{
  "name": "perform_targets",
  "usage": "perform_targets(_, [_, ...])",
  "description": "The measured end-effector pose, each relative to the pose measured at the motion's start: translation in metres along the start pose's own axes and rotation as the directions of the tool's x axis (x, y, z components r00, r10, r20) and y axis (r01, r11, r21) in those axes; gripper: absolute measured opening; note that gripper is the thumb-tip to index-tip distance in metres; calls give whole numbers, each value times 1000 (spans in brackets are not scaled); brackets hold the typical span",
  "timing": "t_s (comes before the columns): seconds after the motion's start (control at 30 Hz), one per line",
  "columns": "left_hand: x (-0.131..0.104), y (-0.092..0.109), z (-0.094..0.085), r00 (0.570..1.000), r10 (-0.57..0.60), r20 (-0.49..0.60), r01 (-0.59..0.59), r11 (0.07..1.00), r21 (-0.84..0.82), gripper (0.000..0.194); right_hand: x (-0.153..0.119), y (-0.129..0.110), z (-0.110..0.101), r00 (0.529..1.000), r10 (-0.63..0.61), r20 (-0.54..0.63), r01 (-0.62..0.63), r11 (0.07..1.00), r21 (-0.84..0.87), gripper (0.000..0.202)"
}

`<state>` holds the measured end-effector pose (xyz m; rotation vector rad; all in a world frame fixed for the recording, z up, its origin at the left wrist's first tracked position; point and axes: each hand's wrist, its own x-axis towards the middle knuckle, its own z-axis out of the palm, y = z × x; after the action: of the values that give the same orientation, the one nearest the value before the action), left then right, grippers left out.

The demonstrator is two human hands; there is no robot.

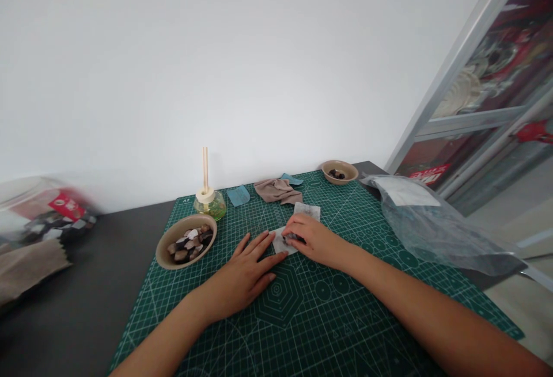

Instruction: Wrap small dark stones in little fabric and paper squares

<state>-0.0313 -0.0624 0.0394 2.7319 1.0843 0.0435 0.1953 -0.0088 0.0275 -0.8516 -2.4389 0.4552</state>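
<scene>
A small grey-white sheet (280,246), perhaps sandpaper, lies on the green cutting mat (345,331). My left hand (242,278) rests flat with its fingers spread, fingertips on the sheet's left edge. Over the sheet, my right hand (311,237) pinches a small dark stone (296,238), mostly covered by the fingers, against the surface. Just behind is a second pale sheet (307,211), partly hidden by my right hand. To the left of my hands a beige bowl (161,250) contains several brown, black and white stones (188,244).
Toward the wall are a reed diffuser (211,207), blue sheets (238,195) and a brown cloth (279,191). A second bowl (351,174) with dark stones is at the back right. A clear plastic bag (415,221) lies right; a bag of stones (56,216) and tan cloth (32,267) lie left.
</scene>
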Motion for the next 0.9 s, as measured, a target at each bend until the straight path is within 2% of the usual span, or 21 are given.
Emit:
perform_targets(0.13, [0,1,-1,1000,-2,6,2,1000,1,47,-1,0,-1,999,37,-4,-37,999,-15,11])
perform_targets(0.3, [0,0,-1,1000,4,-6,-4,1000,7,47,1,-3,0,999,26,30,-27,1000,6,12])
perform_targets(0.53, [-1,-1,0,1000,12,-24,-12,1000,-15,47,-1,-1,-3,995,99,-9,-99,994,-43,14])
perform_targets(0.67, [-1,0,-1,1000,-3,-9,3,1000,-18,45,-2,-2,-8,998,48,-32,-49,998,-45,16])
perform_targets(0.8, [0,1,-1,1000,-5,-4,5,1000,-14,46,-2,-1,-11,999,-33,20,34,998,-51,21])
perform_targets(0.9, [0,0,0,1000,-4,-4,4,1000,-6,47,-2,-2,-12,998,-31,46,34,998,-59,16])
